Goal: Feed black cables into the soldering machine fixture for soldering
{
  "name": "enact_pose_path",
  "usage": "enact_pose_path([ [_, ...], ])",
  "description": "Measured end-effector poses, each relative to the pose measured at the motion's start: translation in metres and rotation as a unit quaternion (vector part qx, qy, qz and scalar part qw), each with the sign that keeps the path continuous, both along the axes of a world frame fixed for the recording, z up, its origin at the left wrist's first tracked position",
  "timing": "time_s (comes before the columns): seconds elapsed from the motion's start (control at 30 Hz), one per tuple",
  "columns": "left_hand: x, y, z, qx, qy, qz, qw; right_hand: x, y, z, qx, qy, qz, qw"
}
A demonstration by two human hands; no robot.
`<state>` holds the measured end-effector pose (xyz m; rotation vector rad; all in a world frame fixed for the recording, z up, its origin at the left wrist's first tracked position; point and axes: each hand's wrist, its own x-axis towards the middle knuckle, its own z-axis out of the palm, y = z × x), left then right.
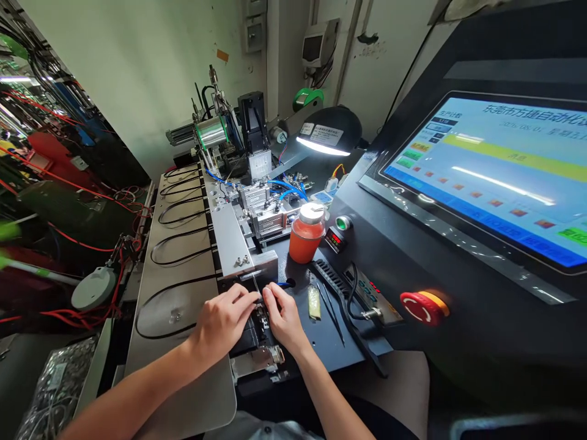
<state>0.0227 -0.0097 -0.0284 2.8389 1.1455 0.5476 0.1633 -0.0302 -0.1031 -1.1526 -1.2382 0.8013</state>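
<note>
Head view, one.
Left hand: we list the forearm rising from the lower left, back of the hand upward, fingers bent and pointing right over the metal fixture. Fingers are drawn together; whether they pinch a part, we cannot tell.
Right hand: forearm slanting up from the lower right, hand turned inward, thumb and curled fingers brought close at the fixture's right side, just beside the left fingertips. Nearly closed; its hold is hidden from us.
Metal fixture: between and below both hands, at the near end of the long metal block.
Black cables: looped in a row on the pale plate, left of the block.
Orange bottle: white-capped, upright, beyond the right hand.
Tweezers: dark, on the bench, right of the right hand.
</note>
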Motion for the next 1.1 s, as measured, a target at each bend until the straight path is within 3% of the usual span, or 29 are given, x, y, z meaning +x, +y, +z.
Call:
enact_pose_path([
  [0.13,-0.002,0.0,0.004,0.118,0.035,-0.078,0.989,-0.001,0.0,0.0,-0.001,0.006,-0.001,1.0],
  [0.27,0.001,0.003,0.01,0.2,0.109,-0.17,0.959,-0.001,-0.001,0.0,-0.018,0.028,0.0,0.999],
  [0.57,0.007,0.004,0.011,0.206,0.152,-0.173,0.951,-0.001,0.001,-0.001,-0.03,0.004,-0.01,0.999],
  [0.67,0.001,0.005,0.01,0.166,0.105,-0.142,0.97,0.004,0.002,-0.001,-0.02,-0.014,-0.021,0.999],
  [0.8,-0.015,0.008,0.017,0.045,0.07,-0.06,0.995,0.018,-0.004,0.004,0.002,-0.058,-0.044,0.997],
  [0.93,-0.022,0.01,0.024,-0.037,0.128,-0.011,0.991,0.026,-0.013,0.011,0.074,-0.167,-0.035,0.983],
  [1.1,-0.02,0.006,0.025,-0.059,0.139,-0.006,0.989,0.023,-0.02,0.015,0.115,-0.249,-0.047,0.96],
])
